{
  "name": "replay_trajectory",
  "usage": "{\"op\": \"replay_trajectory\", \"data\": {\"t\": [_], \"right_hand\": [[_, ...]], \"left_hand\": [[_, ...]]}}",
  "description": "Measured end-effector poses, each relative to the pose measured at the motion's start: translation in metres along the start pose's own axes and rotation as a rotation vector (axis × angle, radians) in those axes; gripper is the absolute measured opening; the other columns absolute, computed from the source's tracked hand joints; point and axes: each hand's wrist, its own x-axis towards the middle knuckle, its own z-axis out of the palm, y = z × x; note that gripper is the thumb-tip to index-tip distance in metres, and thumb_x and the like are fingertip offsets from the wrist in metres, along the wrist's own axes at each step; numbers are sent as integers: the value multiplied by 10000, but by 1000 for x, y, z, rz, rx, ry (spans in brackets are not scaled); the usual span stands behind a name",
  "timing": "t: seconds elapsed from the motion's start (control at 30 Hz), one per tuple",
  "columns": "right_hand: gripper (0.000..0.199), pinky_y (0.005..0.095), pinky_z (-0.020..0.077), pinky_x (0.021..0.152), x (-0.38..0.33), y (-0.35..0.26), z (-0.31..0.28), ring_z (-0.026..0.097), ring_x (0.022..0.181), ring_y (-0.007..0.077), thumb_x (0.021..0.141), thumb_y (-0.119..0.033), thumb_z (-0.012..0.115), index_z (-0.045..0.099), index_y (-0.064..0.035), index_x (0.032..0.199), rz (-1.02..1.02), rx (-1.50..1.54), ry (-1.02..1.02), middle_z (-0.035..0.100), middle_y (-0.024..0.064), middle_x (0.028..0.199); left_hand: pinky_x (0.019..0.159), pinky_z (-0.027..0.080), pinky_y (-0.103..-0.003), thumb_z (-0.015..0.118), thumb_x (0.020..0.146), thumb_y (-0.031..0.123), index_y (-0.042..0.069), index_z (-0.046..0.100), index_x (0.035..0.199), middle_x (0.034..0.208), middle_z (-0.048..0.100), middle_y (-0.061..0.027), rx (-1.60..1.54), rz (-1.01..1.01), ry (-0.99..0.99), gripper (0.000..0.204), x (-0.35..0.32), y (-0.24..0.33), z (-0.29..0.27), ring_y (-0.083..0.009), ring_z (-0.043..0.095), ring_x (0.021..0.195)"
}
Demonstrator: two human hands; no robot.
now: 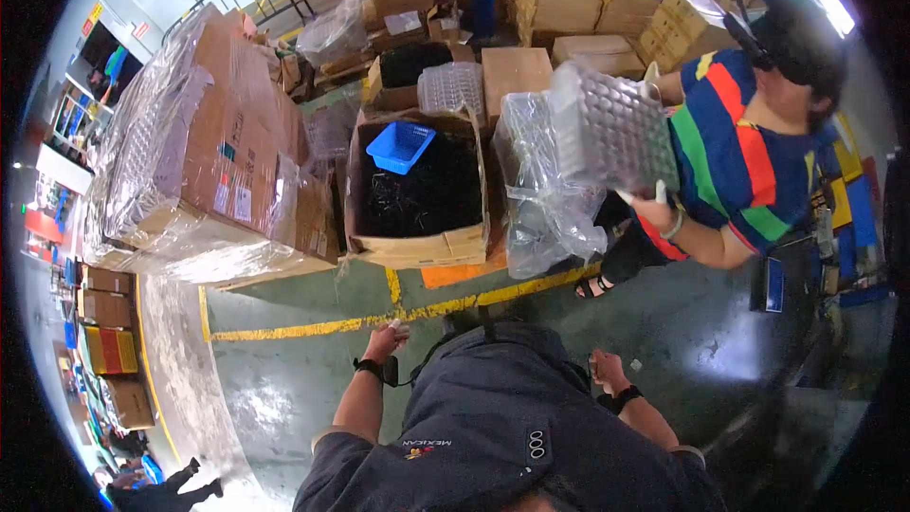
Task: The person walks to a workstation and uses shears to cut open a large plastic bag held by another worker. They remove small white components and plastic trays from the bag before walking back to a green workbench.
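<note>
My left hand hangs low beside my body with its fingers curled in; something white shows at its fingertips. On the other side my right hand is also curled closed, and I see nothing in it. Both wrists wear black bands. Nearest ahead stands an open cardboard box filled with black material whose kind I cannot make out. A blue plastic basket rests on that material. Neither hand touches the box.
At the right a person in a striped shirt holds a stack of clear moulded trays. Plastic-wrapped cartons tower at the left. A clear plastic bag stands right of the open box. Yellow lines mark the green floor.
</note>
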Motion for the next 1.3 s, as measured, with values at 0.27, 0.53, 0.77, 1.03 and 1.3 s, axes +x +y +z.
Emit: {"op": "replay_trajectory", "data": {"t": [0.27, 0.53, 0.77, 1.03, 1.3], "right_hand": [[247, 436, 413, 602, 15, -51, 2, 466, 630, 241, 947, -254, 528, 580, -22, 1013, -203, -838, -122, 470, 95, 682], [452, 417, 424, 627, 53, -109, 26, 548, 691, 262, 779, -335, 708, 530, 68, 881, -351, -927, -131, 571, 196, 770], [421, 403, 391, 565, 69, -36, 1, 451, 605, 176, 816, -338, 693, 465, 13, 770, -48, -938, -103, 501, 72, 701], [340, 360, 395, 535, 36, -44, 22, 513, 585, 181, 774, -293, 690, 566, 23, 772, -79, -998, -113, 534, 75, 640], [302, 392, 438, 638, 4, 9, 174, 574, 684, 249, 763, -263, 661, 579, 26, 795, -220, -1175, -234, 591, 131, 728]], "left_hand": [[601, 511, -280, 558, 953, 234, 33, 567, 1139, 996, 668, -128, -65, -37, 55, 274, -33, -37, 25, -195, 657, 767], [633, 515, -291, 565, 948, 223, 36, 570, 1146, 1021, 669, -120, -75, -117, 187, 273, -90, -71, 51, -204, 666, 820], [660, 523, -288, 561, 947, 216, 47, 576, 1165, 1025, 665, -101, -154, -150, 286, 276, -140, -119, 26, -206, 671, 841], [689, 551, -300, 560, 945, 220, 48, 592, 1161, 1024, 659, -97, -247, -101, 280, 278, -168, -178, -49, -203, 666, 860], [674, 561, -325, 580, 936, 207, 25, 569, 1153, 1014, 660, -114, -430, -45, 414, 283, -250, -260, -164, -206, 658, 827]]}}
